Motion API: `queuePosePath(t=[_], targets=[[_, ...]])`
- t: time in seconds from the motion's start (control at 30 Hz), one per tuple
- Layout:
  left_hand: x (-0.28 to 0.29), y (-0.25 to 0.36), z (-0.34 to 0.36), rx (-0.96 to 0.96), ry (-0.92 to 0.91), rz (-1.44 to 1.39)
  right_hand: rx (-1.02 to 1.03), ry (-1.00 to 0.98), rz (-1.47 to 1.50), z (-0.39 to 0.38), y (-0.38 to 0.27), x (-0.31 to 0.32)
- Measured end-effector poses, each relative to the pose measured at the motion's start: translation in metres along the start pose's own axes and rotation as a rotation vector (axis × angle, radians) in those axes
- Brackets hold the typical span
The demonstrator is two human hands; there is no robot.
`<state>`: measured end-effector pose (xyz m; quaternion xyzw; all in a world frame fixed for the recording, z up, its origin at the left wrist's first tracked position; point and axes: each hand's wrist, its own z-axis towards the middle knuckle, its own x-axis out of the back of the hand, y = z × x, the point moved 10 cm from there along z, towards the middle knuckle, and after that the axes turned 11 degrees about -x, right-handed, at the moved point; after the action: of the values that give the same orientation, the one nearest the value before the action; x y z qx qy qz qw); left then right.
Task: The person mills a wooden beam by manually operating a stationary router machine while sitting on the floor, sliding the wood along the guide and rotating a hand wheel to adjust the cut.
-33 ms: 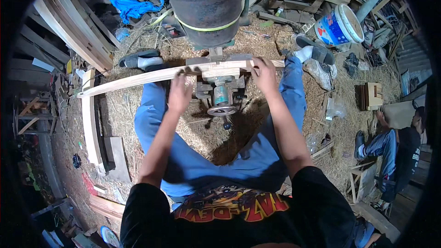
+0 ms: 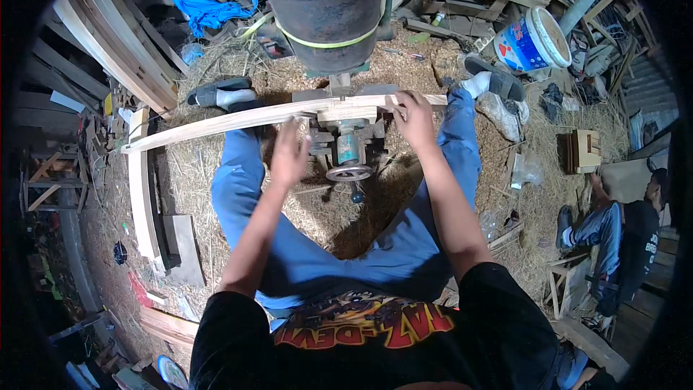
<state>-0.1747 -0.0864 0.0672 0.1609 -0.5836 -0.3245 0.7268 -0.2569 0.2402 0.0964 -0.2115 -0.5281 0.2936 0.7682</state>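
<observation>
A long, gently curved wooden beam [image 2: 231, 123] lies across a machine with a drill-press-like vise [image 2: 348, 148] and small handwheel [image 2: 349, 173]. A short wood block [image 2: 347, 113] sits against the beam's near side, under the machine's head. My right hand [image 2: 416, 123] grips the beam near its right end, fingers over the top and thumb at the near side. My left hand [image 2: 290, 159], slightly blurred, hovers just short of the beam, left of the vise, with its fingers apart and nothing in them.
The machine's large dark housing [image 2: 328, 7] rises straight ahead. Another curved timber [image 2: 143, 202] supports the beam's left end. Several curved boards [image 2: 108, 36] lean at the far left. A blue-and-white bucket [image 2: 534, 42] stands far right; a seated person [image 2: 621, 238] is at the right.
My left hand has come off the beam and drawn back toward me, slightly to the right. The right hand and the beam stay in place.
</observation>
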Motion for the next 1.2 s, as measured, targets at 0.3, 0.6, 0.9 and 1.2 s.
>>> queuePosePath(t=[0.3,0.6,0.9,1.2], targets=[[-0.041,0.108,-0.092,0.126,-0.303,-0.142,-0.149,-0.537,0.201,-0.071,-0.024,-0.024],[-0.054,0.110,-0.101,0.075,-0.260,-0.093,-0.257,-0.915,0.023,-0.164,-0.011,-0.078],[-0.097,0.043,-0.123,0.420,-0.358,-0.324,-0.326,-0.349,0.279,-0.149,-0.086,-0.019],[-0.040,0.121,-0.095,-0.079,0.002,-0.047,-0.561,-0.476,0.392,-0.191,-0.009,-0.083]])
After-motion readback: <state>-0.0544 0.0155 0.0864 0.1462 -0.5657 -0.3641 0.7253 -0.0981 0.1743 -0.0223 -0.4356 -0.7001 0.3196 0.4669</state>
